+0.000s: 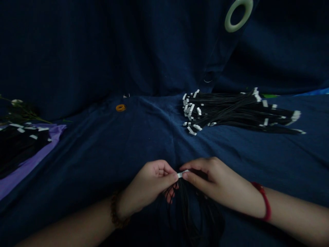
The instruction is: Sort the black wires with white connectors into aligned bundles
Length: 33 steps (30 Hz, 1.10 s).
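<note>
In the head view, the only one I have, I take as my landmark the large pile of black cords with white end pieces (231,109), lying on the dark blue cloth (144,144). The white piece (180,175) I am working with is nearer me than that pile and off its left end, raised between my hands. My left hand (151,181) pinches its left end between thumb and fingers; my right hand (223,185) has its grip closed on the other end, thumb below and index finger above. Thin black strands (183,202) hang beneath it, their lower parts lost in the dark. I judge the step in hand to be close, two-handed handling of this small piece; whether I am pressing, turning or only steadying it, I cannot tell. Any next move, as I read it, calls for small fingertip motions, an even hold on both ends, and care that the strands do not snag or pull. Left of the pile lies an orange coil (120,108), and much further left a purple sheet (55,132) carries more black cords (17,147). Above the pile hangs a pale ring (227,22).
</note>
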Tool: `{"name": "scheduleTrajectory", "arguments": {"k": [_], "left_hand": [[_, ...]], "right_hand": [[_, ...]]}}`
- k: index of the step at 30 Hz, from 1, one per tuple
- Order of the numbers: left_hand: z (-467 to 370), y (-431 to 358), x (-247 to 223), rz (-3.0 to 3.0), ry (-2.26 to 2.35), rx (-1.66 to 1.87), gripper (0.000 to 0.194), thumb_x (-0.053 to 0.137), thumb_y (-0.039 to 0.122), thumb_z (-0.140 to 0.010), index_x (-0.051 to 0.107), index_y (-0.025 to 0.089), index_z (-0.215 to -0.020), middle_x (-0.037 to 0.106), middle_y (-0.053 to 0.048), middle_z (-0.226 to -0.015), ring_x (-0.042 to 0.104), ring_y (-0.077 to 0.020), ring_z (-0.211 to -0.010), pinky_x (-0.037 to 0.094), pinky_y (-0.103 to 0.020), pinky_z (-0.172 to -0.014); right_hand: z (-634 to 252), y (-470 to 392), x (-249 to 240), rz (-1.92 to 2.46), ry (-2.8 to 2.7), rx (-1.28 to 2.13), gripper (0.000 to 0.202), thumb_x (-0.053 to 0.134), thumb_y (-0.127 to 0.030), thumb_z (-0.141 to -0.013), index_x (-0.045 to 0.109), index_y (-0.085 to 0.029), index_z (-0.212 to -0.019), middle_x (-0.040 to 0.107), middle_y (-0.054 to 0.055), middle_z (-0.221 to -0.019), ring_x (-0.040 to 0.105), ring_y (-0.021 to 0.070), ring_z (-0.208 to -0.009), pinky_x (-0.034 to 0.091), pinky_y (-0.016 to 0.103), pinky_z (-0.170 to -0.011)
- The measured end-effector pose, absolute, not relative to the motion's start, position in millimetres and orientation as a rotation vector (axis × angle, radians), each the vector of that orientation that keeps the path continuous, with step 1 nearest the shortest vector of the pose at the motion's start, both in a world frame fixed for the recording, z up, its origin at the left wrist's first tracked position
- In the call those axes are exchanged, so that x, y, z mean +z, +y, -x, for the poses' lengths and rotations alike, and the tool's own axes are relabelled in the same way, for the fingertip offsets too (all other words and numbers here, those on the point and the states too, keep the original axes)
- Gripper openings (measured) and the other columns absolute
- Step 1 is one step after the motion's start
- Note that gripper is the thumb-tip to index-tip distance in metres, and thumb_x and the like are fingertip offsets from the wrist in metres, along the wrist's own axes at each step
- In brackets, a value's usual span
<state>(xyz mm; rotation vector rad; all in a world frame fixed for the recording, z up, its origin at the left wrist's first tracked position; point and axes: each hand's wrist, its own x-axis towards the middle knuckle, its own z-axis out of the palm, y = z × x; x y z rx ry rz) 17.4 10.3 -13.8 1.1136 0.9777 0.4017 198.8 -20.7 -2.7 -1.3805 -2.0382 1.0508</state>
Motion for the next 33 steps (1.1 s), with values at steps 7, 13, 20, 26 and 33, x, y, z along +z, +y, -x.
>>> {"name": "scheduleTrajectory", "arguments": {"k": [7,13,20,26,33], "left_hand": [[-16.8,8.6,-16.3,-1.116,0.893,0.412,0.021,0.061,0.028,-0.075,0.051,0.010,-0.079,0.057,0.001,-0.063,0.053,-0.0062,-0.048,0.046,-0.018,-0.046],[-16.2,9.4,-16.2,-1.106,0.887,0.391,0.023,0.062,0.030,-0.073,0.052,0.010,-0.078,0.057,0.000,-0.062,0.053,-0.0068,-0.049,0.046,-0.019,-0.047],[-16.8,8.1,-15.7,-1.139,0.894,0.393,0.021,0.061,0.030,-0.074,0.051,0.011,-0.078,0.058,0.000,-0.062,0.053,-0.0074,-0.048,0.045,-0.019,-0.046],[-16.2,11.6,-17.2,-1.082,0.811,0.437,0.019,0.051,0.027,-0.080,0.053,0.010,-0.088,0.058,-0.002,-0.070,0.053,-0.0086,-0.055,0.045,-0.020,-0.050],[-8.4,5.1,-22.9,-1.258,0.658,0.387,0.024,0.057,0.023,-0.080,0.044,0.016,-0.099,0.058,-0.005,-0.090,0.056,-0.0107,-0.073,0.045,-0.022,-0.062]], "right_hand": [[-199.2,-25.0,-14.0,1.406,-1.828,1.483,0.033,0.037,-0.042,-0.088,0.059,-0.019,-0.088,0.055,0.000,-0.059,0.052,0.0095,-0.043,0.038,0.017,-0.035],[-198.8,-23.1,-16.9,1.370,-1.684,1.620,0.028,0.040,-0.038,-0.087,0.056,-0.015,-0.085,0.055,0.000,-0.058,0.050,0.0080,-0.041,0.040,0.016,-0.035],[-194.2,-23.9,-21.2,1.316,-1.553,1.699,0.024,0.043,-0.034,-0.086,0.054,-0.013,-0.083,0.053,-0.001,-0.057,0.051,0.0082,-0.043,0.042,0.016,-0.035],[-195.9,-19.4,-20.1,1.236,-1.305,1.826,0.021,0.052,-0.033,-0.080,0.051,-0.012,-0.080,0.054,-0.002,-0.061,0.051,0.0062,-0.041,0.039,0.012,-0.031],[-199.0,-17.2,-21.3,1.165,-1.231,1.876,0.024,0.052,-0.034,-0.080,0.051,-0.011,-0.079,0.056,-0.001,-0.062,0.051,0.0059,-0.040,0.039,0.012,-0.030]]}}
